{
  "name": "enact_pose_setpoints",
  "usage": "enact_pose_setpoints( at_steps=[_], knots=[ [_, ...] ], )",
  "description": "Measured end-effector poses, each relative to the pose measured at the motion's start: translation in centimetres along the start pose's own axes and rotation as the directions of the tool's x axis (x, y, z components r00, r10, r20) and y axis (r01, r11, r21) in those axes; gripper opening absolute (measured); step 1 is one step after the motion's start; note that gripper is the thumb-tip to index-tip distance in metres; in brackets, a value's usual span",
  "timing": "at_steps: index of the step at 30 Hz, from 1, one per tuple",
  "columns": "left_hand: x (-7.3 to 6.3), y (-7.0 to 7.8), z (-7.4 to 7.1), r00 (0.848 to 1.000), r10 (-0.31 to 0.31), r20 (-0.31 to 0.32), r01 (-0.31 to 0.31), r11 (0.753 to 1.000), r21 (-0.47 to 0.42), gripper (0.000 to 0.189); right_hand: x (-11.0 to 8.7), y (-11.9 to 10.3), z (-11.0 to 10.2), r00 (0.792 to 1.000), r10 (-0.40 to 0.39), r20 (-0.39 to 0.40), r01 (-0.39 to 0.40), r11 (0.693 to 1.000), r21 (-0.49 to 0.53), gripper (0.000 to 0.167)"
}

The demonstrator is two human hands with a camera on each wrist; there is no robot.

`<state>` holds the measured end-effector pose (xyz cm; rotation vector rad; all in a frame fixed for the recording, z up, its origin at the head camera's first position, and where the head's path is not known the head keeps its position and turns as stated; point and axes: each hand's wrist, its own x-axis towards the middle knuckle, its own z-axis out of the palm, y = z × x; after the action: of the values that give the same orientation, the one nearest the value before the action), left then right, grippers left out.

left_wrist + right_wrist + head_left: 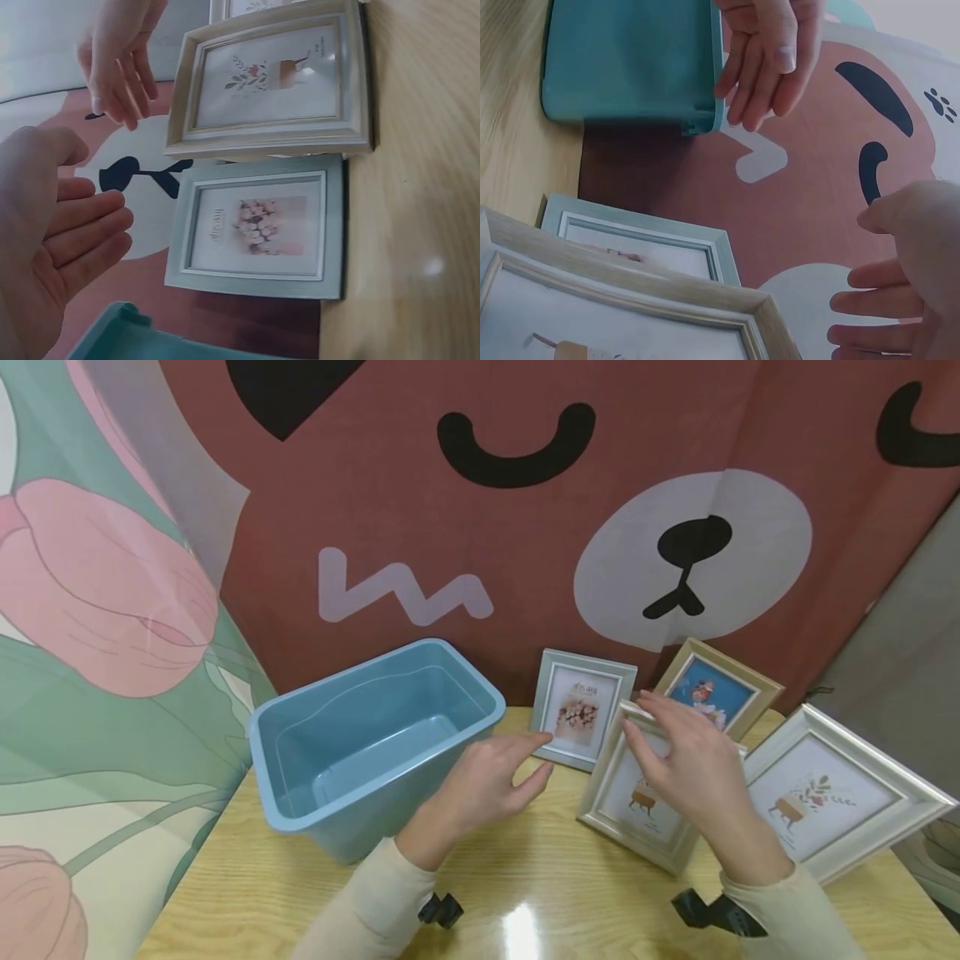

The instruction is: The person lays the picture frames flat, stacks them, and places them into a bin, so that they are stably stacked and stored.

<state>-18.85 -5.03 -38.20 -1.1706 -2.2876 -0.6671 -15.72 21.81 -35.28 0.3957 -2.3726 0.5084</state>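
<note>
Being kept clear of one another, both hands are shown above the wooden table (547, 868). The left hand (487, 777) is placed near the blue plastic bin (363, 822), its fingers extended and nothing gripped. The right hand (693, 768) is poised over the cream picture frame (637, 802) (a gap is shown in the wrist views), fingers loosely spread, nothing held. That frame is flanked by the pale blue frame (581, 710) and the larger silvery frame (825, 793); behind, the gold frame (712, 689) is partly hidden.

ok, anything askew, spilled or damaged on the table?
Nothing stands out: no visible spill or damage. The blue bin stands upright; in the head view the front cream frame overlaps the blue-green frame, which looks like ordinary crowding.
</note>
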Motion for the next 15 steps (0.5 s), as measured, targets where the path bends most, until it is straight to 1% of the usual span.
enact_pose_setpoints(
  at_steps=[3, 6, 11, 15],
  knots=[
    [-0.1, -0.2, 0.6, 1.000, -0.012, -0.006, 0.012, 1.000, -0.023, 0.035, -0.1, 0.3, -0.1, 0.999, 0.014, -0.039, -0.013, 1.000, 0.017, 0.039],
    [-0.2, -0.4, 1.2, 0.999, -0.032, 0.008, 0.032, 0.998, -0.045, 0.032, -0.3, 0.6, -0.2, 0.997, 0.036, -0.070, -0.034, 0.999, 0.025, 0.037],
    [-0.4, -0.7, 2.0, 0.994, -0.084, 0.069, 0.088, 0.994, -0.063, 0.031, -0.7, 1.4, -0.3, 0.994, 0.035, -0.105, -0.031, 0.999, 0.038, 0.033],
    [-0.6, -1.0, 2.5, 0.980, -0.152, 0.126, 0.163, 0.984, -0.078, 0.033, -1.0, 1.9, -0.3, 0.989, 0.012, -0.144, -0.001, 0.997, 0.074, 0.032]
  ],
)
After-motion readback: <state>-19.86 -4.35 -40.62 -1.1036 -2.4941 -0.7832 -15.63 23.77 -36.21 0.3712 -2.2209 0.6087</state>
